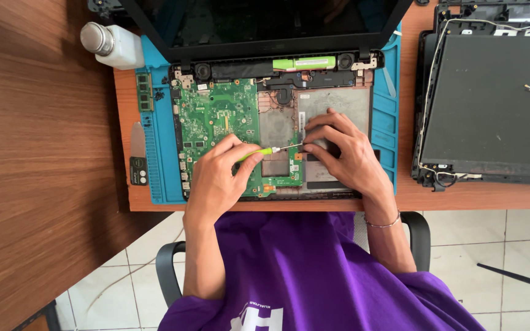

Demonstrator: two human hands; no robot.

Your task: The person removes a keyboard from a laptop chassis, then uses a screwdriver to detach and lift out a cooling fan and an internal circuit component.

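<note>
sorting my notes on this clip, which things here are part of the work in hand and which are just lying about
In use:
left hand gripping the green screwdriver
right hand steadying the tip
opened laptop base with its green circuit board
blue work mat

Lying about:
white bottle
memory stick
flat pry tool
second dismantled laptop

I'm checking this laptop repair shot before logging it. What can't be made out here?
- Head view: the screwdriver tip and any screw are too small to tell, beside the right hand.
- The left hand covers part of the green motherboard.
- The laptop screen is cut off by the top edge.
</note>
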